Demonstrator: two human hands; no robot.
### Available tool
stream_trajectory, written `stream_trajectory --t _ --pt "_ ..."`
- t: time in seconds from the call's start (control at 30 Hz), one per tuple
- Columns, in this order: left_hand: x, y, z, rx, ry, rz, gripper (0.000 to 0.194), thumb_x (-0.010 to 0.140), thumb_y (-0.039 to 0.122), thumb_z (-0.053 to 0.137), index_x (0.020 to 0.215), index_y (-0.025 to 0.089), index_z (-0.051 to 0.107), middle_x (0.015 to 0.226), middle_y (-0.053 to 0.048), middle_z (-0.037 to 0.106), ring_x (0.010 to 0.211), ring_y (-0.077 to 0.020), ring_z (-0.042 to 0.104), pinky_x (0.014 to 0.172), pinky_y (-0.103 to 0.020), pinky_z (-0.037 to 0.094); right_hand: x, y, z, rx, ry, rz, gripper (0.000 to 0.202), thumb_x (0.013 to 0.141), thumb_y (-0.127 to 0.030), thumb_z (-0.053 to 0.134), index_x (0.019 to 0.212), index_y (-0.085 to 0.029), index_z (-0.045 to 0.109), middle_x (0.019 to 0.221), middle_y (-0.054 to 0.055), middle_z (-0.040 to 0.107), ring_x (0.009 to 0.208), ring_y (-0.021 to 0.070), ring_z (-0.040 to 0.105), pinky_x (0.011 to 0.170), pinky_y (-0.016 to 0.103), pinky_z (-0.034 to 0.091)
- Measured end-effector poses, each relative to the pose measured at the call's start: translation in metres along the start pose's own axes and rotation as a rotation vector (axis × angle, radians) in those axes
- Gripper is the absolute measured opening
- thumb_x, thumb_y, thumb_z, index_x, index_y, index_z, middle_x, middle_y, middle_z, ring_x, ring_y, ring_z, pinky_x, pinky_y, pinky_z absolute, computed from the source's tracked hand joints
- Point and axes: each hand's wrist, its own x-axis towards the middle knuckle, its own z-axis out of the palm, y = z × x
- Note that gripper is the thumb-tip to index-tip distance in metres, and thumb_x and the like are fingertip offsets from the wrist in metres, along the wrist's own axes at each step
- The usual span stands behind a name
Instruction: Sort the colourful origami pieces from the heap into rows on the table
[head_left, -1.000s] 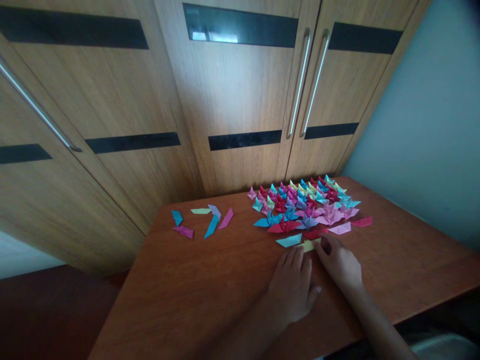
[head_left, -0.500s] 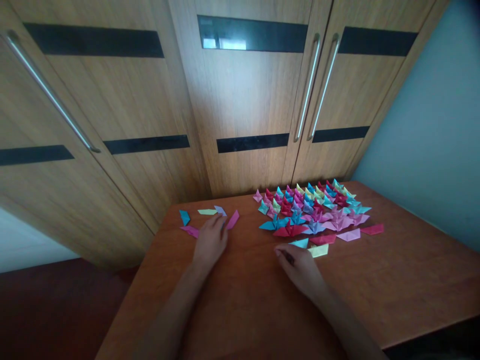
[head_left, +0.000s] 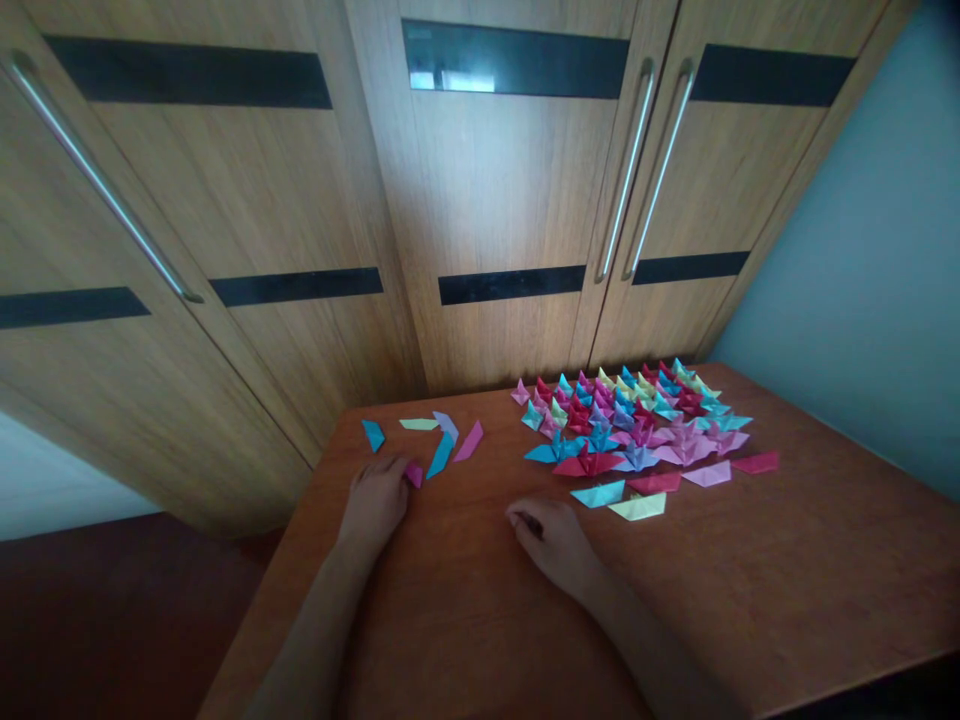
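Note:
My left hand [head_left: 377, 500] rests over a magenta folded strip [head_left: 414, 475] on the left part of the table; its fingertips are hidden behind the hand. Beyond it lie a blue strip [head_left: 441, 455], a lavender one [head_left: 445, 424], a pink one [head_left: 469, 441], a pale yellow one [head_left: 418, 424] and a small blue one [head_left: 373, 434]. My right hand [head_left: 551, 540] is curled on its side at the middle, with nothing visible in it. To its right are a light blue strip [head_left: 598, 494] and a yellow strip [head_left: 639, 507].
Many folded paper cranes [head_left: 637, 430] stand in rows at the back right of the brown table [head_left: 465, 620]. Red [head_left: 756, 462] and pink [head_left: 707, 474] strips lie in front of them. A wooden wardrobe [head_left: 495, 190] rises behind, and a blue wall [head_left: 847, 300] is on the right.
My left hand has moved left and nearer, from the lavender strip to the magenta one, uncovering the blue strip. My right hand has moved left, away from the light blue and yellow strips.

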Motion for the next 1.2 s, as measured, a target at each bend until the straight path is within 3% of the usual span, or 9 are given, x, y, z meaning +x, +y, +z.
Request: stream_trajectory --t 0.2,0.43,0.63,0.7,0.8,0.9,1.0,1.1,1.2 --pt "-0.001 0.012 0.000 -0.060 -0.037 0.086 0.027 0.087 0.021 0.042 0.104 0.020 0.063 0.106 -0.008 0.061 0.098 -0.0224 0.055 0.093 -0.037 0.038 -0.001 -0.003 -0.001 -0.019 0.004 -0.010 0.022 0.084 -0.019 0.044 0.084 -0.020 0.066 0.080 0.002 0.067 0.072 0.0145 0.059 0.067 0.025 0.043" --pt "0.000 0.011 0.000 -0.133 -0.030 0.144 0.026 0.091 0.024 0.038 0.099 0.021 0.063 0.103 -0.006 0.063 0.097 -0.0199 0.056 0.091 -0.032 0.039 -0.003 -0.003 -0.002 0.002 -0.011 -0.017 0.023 0.084 -0.019 0.043 0.086 -0.020 0.066 0.084 0.003 0.067 0.075 0.0156 0.060 0.070 0.027 0.045" --pt "-0.001 0.011 -0.001 -0.212 0.079 0.025 0.025 0.090 0.025 0.036 0.093 0.018 0.060 0.095 -0.007 0.064 0.089 -0.0203 0.059 0.083 -0.031 0.044 -0.003 -0.003 -0.003 0.028 0.002 -0.004 0.022 0.084 -0.021 0.044 0.085 -0.020 0.066 0.081 0.003 0.067 0.072 0.0151 0.060 0.068 0.026 0.044" --pt "-0.002 0.021 -0.002 -0.300 0.134 0.022 0.025 0.090 0.027 0.036 0.093 0.019 0.059 0.096 -0.007 0.064 0.090 -0.0203 0.059 0.083 -0.031 0.045 -0.002 -0.002 -0.003 0.060 0.021 0.007 0.021 0.085 -0.023 0.045 0.085 -0.020 0.066 0.079 0.002 0.067 0.070 0.0148 0.059 0.067 0.026 0.044" --pt "-0.006 0.051 -0.003 -0.518 0.148 0.078 0.023 0.090 0.026 0.037 0.096 0.020 0.059 0.097 -0.005 0.064 0.090 -0.0189 0.060 0.083 -0.030 0.044 -0.002 -0.001 -0.003 0.152 0.057 0.064 0.020 0.084 -0.029 0.049 0.091 -0.020 0.065 0.080 0.002 0.066 0.071 0.0149 0.059 0.067 0.026 0.045" --pt "-0.015 0.091 -0.005 -0.738 0.051 0.173 0.022 0.090 0.026 0.039 0.093 0.021 0.060 0.092 -0.004 0.066 0.085 -0.0173 0.060 0.079 -0.027 0.045 -0.001 0.000 -0.004 0.257 0.112 0.121 0.029 0.079 -0.034 0.057 0.104 -0.020 0.060 0.089 0.003 0.066 0.076 0.0158 0.060 0.069 0.027 0.047" --pt "-0.025 0.121 -0.008 -0.904 -0.049 0.198 0.023 0.089 0.029 0.042 0.088 0.021 0.063 0.083 -0.003 0.066 0.077 -0.0163 0.060 0.074 -0.025 0.045 0.000 0.000 -0.008 0.279 0.165 0.130 0.025 0.078 -0.038 0.058 0.095 -0.020 0.062 0.088 0.003 0.066 0.077 0.0166 0.059 0.071 0.027 0.047" --pt "-0.030 0.131 -0.008 -1.039 -0.097 0.139 0.019 0.086 0.032 0.049 0.092 0.020 0.063 0.081 -0.002 0.066 0.074 -0.0156 0.059 0.070 -0.024 0.046 0.000 0.001 -0.012 0.287 0.201 0.163 0.023 0.080 -0.040 0.054 0.077 -0.019 0.063 0.074 0.002 0.064 0.069 0.0154 0.056 0.064 0.026 0.045" --pt "-0.029 0.128 -0.003 -1.163 -0.123 0.058 0.019 0.080 0.033 0.057 0.092 0.019 0.063 0.086 -0.003 0.067 0.079 -0.0166 0.060 0.072 -0.025 0.046 0.000 0.000 -0.015 0.362 0.208 0.183 0.025 0.080 -0.041 0.054 0.073 -0.018 0.062 0.067 0.000 0.060 0.063 0.0137 0.053 0.058 0.024 0.042"
